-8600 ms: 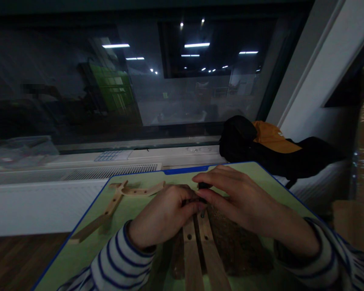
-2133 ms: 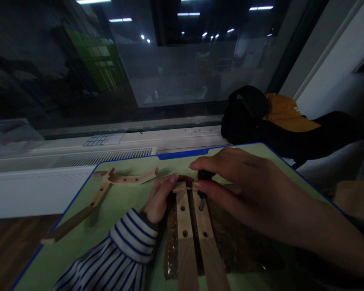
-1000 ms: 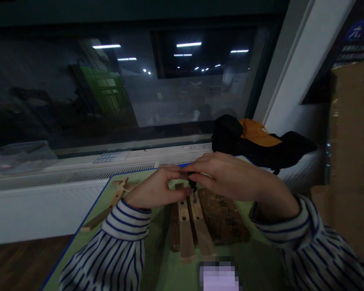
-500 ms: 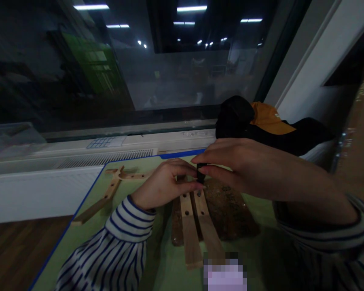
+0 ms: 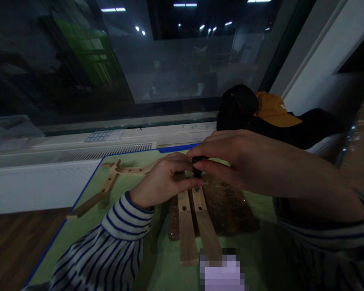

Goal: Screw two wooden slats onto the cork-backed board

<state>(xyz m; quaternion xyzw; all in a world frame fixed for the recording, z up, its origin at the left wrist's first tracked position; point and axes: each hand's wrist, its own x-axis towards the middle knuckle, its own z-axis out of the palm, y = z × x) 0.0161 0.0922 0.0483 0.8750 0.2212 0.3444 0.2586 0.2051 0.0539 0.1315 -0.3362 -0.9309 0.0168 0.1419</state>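
Observation:
My right hand (image 5: 235,159) pinches a short black cylindrical tool (image 5: 197,166) between thumb and fingers, held upright over the right one of two wooden pieces. My left hand (image 5: 165,178) is closed beside it, thumb and fingers around the tool's lower end; what they grip is partly hidden. Below the left thumb a small metal part (image 5: 197,189) shows at a hole in the right wooden piece (image 5: 209,234). The left wooden piece (image 5: 188,238) lies alongside, with a dark hole. Both rest on a brown package wrapped in clear plastic (image 5: 230,210).
A joined wooden frame (image 5: 104,190) lies on the green table mat (image 5: 154,266) at left. A blurred purple object (image 5: 221,275) is at the front. Black and orange caps (image 5: 274,111) sit by the window. Behind the table are a sill and white radiator (image 5: 42,186).
The view has tilted slightly, so the hands and tool appear a little higher and left. Both hands keep nearly the same hold on the tool over the right wooden piece.

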